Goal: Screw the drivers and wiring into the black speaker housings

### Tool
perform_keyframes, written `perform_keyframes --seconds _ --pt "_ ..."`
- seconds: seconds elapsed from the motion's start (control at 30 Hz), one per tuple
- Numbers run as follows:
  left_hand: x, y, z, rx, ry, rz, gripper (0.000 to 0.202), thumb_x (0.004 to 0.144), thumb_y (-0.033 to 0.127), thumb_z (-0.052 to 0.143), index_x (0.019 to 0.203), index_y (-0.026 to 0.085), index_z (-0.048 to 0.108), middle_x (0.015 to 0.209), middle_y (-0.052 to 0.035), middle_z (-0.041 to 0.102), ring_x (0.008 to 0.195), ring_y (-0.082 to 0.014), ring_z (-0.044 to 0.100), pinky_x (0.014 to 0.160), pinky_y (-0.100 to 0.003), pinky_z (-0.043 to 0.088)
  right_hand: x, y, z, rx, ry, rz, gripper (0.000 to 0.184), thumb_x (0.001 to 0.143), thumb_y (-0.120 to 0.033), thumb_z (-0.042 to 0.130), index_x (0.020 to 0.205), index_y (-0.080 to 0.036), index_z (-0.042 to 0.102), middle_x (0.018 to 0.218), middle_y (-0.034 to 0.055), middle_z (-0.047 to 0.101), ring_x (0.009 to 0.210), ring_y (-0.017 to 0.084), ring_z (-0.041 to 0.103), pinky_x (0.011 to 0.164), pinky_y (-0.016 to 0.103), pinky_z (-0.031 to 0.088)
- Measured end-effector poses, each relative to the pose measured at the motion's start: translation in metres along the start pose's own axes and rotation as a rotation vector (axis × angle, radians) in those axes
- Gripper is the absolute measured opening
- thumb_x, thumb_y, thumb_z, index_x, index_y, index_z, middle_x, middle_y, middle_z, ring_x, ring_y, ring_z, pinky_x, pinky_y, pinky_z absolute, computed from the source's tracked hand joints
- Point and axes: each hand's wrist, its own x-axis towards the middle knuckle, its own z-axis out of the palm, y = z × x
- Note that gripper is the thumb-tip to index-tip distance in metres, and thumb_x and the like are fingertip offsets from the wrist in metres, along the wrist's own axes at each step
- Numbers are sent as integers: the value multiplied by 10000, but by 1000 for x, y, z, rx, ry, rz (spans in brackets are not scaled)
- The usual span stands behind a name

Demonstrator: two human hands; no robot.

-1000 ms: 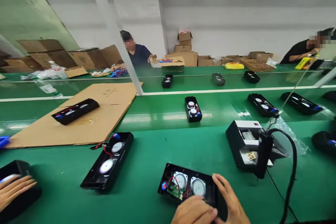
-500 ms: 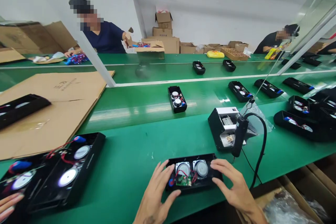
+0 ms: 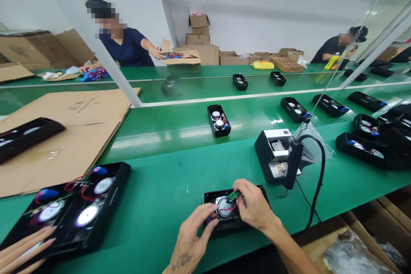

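Grip of right hand [image 3: 257, 207] was clamped on the circuit board [image 3: 232, 196], just above the speaker housing [image 3: 210, 199] on the table [image 3: 167, 188]; left hand [image 3: 192, 231] grip apart, resting on housing. Board looked light, fragile, wire-tethered; edges seemed safest hold.

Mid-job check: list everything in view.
speaker housing: one, black, near belt edge, under hands
circuit board: one, green, held above housing
other housings: many, black, across belt
cardboard sheet: one, brown, left
hanging tool: one, black, right of housing
box device: one, black-white, behind tool
cartons: several, brown, far back
co-workers: two, dark tops, far side
neighbour's hand: one, lower left
left hand: one, on housing's left end
right hand: one, pinching circuit board
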Motion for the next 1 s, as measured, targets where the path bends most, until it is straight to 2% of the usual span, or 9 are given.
perform_keyframes --seconds 0.1,0.2,0.27,0.37,0.47,0.6,0.7,0.83,1.0 --pt "3 3 0 -16 -64 2 288 1028 493 715 1248 312 755 956 -2 818 833 -168 783 783 -244 662 2 2 -8 -5 12 37 430 819 -5 457 1179 -179 613 1072 121 737 978 273 705 937 454 567" --pt "9 4 8 9 -63 38 187 1053 453 684 1081 300 787 817 19 779 757 -163 718 744 -261 628 -2 -2 -25 145 -107 95 644 726 14 492 1317 -207 623 1031 68 720 995 242 691 964 419 557" --pt "12 1 15 38 -4 12 152 1059 381 676 1009 285 782 806 20 774 764 -167 714 772 -278 622 -8 -7 -41 255 -246 120 581 719 -9 568 1240 -233 697 1079 62 722 1049 243 688 974 399 558" --pt "16 -4 24 65 50 -60 111 1029 336 696 978 273 772 873 7 790 863 -194 755 954 -364 625 -18 -12 -57 345 -409 112 434 779 -88 706 1185 -237 749 1186 73 748 1126 264 700 1035 414 554" --pt "18 -8 26 52 69 -129 101 1006 342 701 1019 254 747 911 -14 778 957 -224 775 998 -397 627 -29 -15 -55 302 -399 123 341 912 -132 695 1229 -247 751 1234 73 783 1156 251 728 1066 396 553" --pt "15 -7 19 70 63 -122 74 1037 271 636 1014 246 701 1113 -66 768 1101 -228 760 957 -358 647 -36 -18 -37 71 -291 -30 268 1009 -128 603 1207 -231 751 1053 64 822 939 224 750 900 358 592" --pt "7 -1 9 170 -21 33 236 1036 116 526 1053 263 710 1298 -87 725 1362 -261 650 1131 -474 584 -35 -21 -28 -138 -327 -120 340 1003 -29 499 1109 -215 763 1003 70 822 907 219 730 861 348 575" --pt "-5 6 2 383 -223 143 280 971 106 607 1184 256 708 1616 -118 539 1612 -391 362 1244 -739 410 -30 -24 -25 -268 -514 -35 374 951 24 490 1070 -210 756 1018 56 817 951 233 728 845 349 549" --pt "-13 -5 17 539 -384 172 457 754 126 890 1168 214 717 1658 -142 508 1618 -496 306 1214 -798 420 -20 -32 -27 -249 -692 32 369 907 24 483 1058 -200 734 1059 61 808 1023 237 739 919 348 522"
